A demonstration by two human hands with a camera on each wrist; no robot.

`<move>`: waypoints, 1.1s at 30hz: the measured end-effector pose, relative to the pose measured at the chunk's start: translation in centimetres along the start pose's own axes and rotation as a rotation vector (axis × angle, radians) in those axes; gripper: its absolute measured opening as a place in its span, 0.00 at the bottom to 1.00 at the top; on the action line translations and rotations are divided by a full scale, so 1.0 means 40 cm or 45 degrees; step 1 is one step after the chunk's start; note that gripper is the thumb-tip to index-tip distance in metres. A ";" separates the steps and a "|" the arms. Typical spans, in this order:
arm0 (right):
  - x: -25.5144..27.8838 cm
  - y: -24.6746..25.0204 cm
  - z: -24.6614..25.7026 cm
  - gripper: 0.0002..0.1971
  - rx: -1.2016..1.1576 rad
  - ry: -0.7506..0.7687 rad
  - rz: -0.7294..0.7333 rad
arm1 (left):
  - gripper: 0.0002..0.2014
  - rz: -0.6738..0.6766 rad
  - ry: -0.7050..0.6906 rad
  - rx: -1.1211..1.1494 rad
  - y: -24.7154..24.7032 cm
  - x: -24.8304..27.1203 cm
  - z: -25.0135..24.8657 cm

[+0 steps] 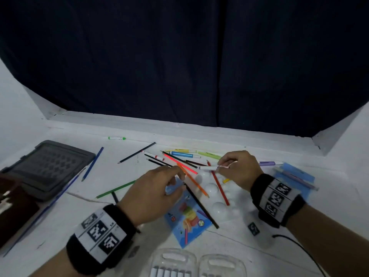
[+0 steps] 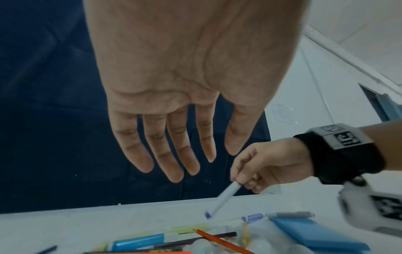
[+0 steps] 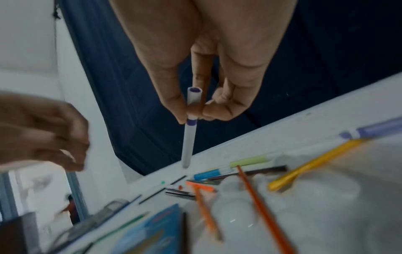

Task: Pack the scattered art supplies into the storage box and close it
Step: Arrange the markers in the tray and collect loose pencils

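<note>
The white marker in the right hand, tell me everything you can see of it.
The white marker is a slim, plastic-looking barrel with a purple band and a purple end. The right hand pinches it near the banded end between thumb and fingers, lifted clear of the white table, its far end pointing down toward the scattered pencils. Nothing else touches it.

Your clear cases (image 1: 197, 264) are cut off at the head view's lower edge; beside them, the blue booklet (image 1: 187, 222) print blurs unreadable.
</note>
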State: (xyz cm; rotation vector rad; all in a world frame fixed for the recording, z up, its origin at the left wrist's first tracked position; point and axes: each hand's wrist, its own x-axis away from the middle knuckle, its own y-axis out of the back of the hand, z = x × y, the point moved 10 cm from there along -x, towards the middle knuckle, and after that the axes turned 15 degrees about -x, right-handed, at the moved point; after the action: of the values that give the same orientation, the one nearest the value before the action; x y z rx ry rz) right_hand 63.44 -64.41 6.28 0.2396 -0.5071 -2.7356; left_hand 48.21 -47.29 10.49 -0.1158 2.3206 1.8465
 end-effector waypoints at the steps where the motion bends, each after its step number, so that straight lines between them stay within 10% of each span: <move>1: 0.027 -0.011 0.014 0.07 -0.097 0.002 0.015 | 0.06 0.047 -0.018 -0.066 0.009 -0.002 0.023; 14: 0.154 -0.181 0.153 0.11 -0.662 -0.034 -0.142 | 0.08 0.447 0.041 -0.384 -0.085 -0.228 0.444; 33: 0.277 -0.204 0.138 0.10 -0.262 -0.134 -0.263 | 0.05 0.514 -0.144 -0.804 -0.237 -0.375 0.459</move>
State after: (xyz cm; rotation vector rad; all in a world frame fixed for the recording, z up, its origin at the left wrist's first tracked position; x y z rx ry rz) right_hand 49.44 -59.57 7.20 0.1006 -0.2357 -2.9872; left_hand 66.11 -32.30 0.19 0.3947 1.6936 2.6414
